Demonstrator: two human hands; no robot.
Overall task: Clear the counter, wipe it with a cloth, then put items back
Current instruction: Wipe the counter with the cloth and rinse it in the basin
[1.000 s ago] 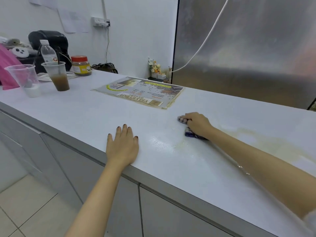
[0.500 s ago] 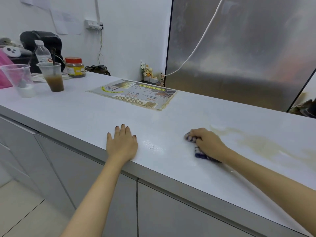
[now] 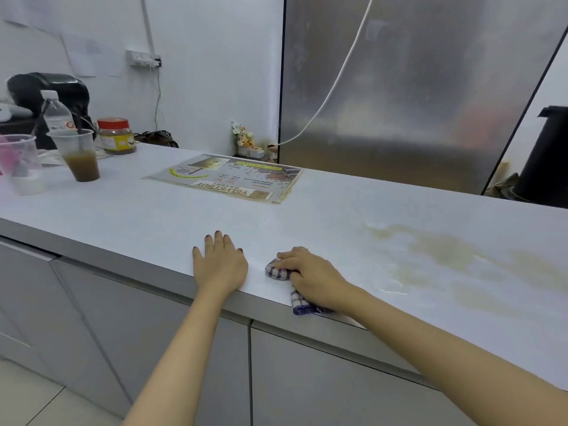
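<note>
Dragged nearer since earlier, the checked cloth (image 3: 281, 272) sits clamped in right hand (image 3: 310, 276) fingers beside the flat, fingers-straight left hand (image 3: 219, 264) on the worktop (image 3: 338, 216); brown stain (image 3: 445, 256) lies right.

Glossy smooth counter (image 3: 153, 216); checked woven cloth (image 3: 278, 272); brushed metal panel (image 3: 415, 87).
</note>
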